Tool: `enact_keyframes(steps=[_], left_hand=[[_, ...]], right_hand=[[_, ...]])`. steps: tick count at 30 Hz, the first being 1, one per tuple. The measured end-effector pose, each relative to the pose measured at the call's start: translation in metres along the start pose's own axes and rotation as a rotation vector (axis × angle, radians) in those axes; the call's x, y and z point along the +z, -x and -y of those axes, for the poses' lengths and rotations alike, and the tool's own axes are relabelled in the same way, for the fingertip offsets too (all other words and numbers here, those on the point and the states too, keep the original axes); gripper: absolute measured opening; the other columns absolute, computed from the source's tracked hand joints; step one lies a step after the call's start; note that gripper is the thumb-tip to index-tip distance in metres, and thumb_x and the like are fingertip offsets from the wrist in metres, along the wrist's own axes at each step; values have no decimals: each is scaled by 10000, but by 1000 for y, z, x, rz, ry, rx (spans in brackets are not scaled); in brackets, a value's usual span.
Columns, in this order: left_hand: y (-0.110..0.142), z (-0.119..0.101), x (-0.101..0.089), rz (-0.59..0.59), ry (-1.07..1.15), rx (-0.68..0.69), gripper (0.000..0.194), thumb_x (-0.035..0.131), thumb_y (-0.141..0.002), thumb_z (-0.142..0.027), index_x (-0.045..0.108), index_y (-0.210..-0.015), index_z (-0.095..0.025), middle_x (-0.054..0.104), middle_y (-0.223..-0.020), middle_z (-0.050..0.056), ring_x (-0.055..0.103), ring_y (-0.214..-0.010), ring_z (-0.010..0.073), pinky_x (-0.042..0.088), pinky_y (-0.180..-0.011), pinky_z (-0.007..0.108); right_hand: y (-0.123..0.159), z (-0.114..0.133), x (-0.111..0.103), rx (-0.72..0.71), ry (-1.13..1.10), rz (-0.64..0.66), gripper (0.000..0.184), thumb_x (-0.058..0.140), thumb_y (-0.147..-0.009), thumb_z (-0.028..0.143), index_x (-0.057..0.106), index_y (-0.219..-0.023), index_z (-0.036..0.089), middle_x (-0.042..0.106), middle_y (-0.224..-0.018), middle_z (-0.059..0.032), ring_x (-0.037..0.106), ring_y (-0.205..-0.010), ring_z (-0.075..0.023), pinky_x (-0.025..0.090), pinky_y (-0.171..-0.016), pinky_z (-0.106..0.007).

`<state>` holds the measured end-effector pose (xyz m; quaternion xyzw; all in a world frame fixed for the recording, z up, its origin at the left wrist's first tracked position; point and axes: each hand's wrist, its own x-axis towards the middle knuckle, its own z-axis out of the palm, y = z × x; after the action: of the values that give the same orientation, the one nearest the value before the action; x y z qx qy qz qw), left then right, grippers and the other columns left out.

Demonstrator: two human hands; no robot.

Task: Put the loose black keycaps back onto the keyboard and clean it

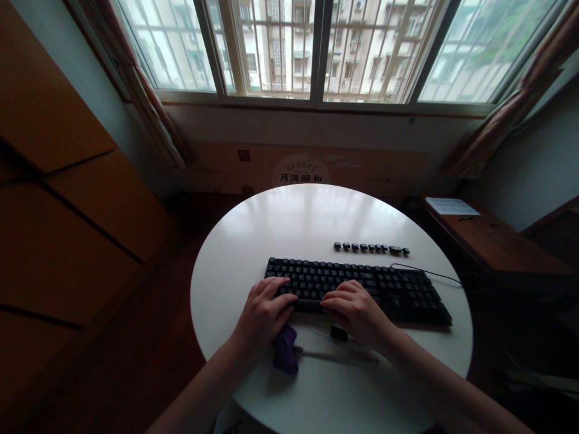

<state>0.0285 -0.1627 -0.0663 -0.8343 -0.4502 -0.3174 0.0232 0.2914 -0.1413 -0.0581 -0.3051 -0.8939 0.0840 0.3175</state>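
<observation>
A black keyboard (325,278) lies on the round white table, its long space bar (308,305) at the front edge. My left hand (266,306) is at the bar's left end, thumb and forefinger closed on it and the other fingers resting over the left keys. At the right end, my right hand (355,306) has its fingers bunched together on the bar. A purple cloth (286,351) lies below my left wrist, touching a thin stick-like tool (337,355). Between my hands and that tool sits a small black object (339,333), its kind unclear.
Several loose keycaps (363,247) stand in a row behind the keyboard. A cable (429,272) runs off the right side of the round table (239,241). Farther right is a wooden desk (502,241) with a paper sheet (452,207). Wooden cabinets (67,241) stand left.
</observation>
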Motion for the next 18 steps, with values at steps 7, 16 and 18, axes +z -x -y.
enact_keyframes(steps=[7, 16, 18], left_hand=[[-1, 0, 1, -5, -18, 17, 181, 642, -880, -142, 747, -1006, -219, 613, -1241, 95, 530, -1162, 302, 483, -976, 507], [-1, -4, -5, -24, -47, 32, 183, 648, -893, -163, 764, -1006, -248, 632, -1200, 93, 547, -1129, 302, 517, -926, 508], [-2, -4, -5, -6, -54, 22, 174, 661, -878, -151, 771, -963, -256, 636, -1199, 87, 547, -1134, 307, 517, -924, 513]], right_hand=[[2, 0, -10, 17, 77, 0, 201, 567, -975, 308, 759, -946, 254, 686, -911, -38, 547, -841, -160, 360, -801, -320], [7, -16, -22, 56, 82, 80, 281, 635, -934, 327, 692, -685, 210, 627, -723, -14, 486, -745, -139, 288, -750, -315], [6, -14, -22, 54, 88, 103, 276, 630, -938, 320, 690, -692, 213, 619, -700, -10, 483, -734, -137, 274, -735, -312]])
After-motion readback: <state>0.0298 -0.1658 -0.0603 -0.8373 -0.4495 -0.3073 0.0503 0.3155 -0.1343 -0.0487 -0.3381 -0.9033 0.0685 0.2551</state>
